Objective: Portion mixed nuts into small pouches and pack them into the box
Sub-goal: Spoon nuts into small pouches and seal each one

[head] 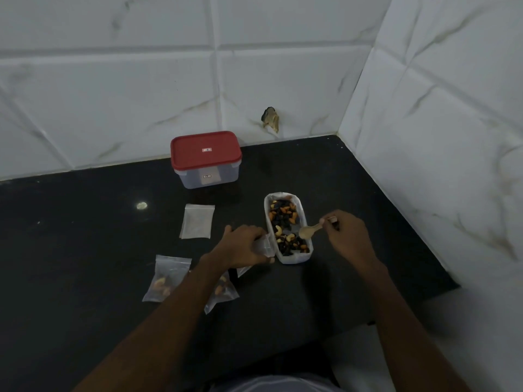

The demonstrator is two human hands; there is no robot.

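Head view of a black bench (85, 250) in a tiled corner. At far left a filled pouch (167, 278) lies flat, with a second filled pouch (223, 292) just beside it, half hidden under the left forearm. Behind them an empty pouch (197, 221) lies flat. Farther back the box (206, 159) stands near the wall, its red lid on.

At centre the left hand (246, 244) has its fingers (250, 231) curled round a pouch (263, 246), held against the left wall of the tray (291, 257). Whether its mouth is open cannot be told.

The tray holds the nuts (283, 219). A spoon (307, 232) hangs bowl-down over the tray's right side. The right hand (348, 236) pinches the spoon's handle end.

The pouch looks thin, limp and light, likely slippery, and is best held at the mouth edge so it stays spread. Loose nuts may roll off so shallow a spoon. Filled pouches should lift easily by the top strip. The box lid must come off before packing.
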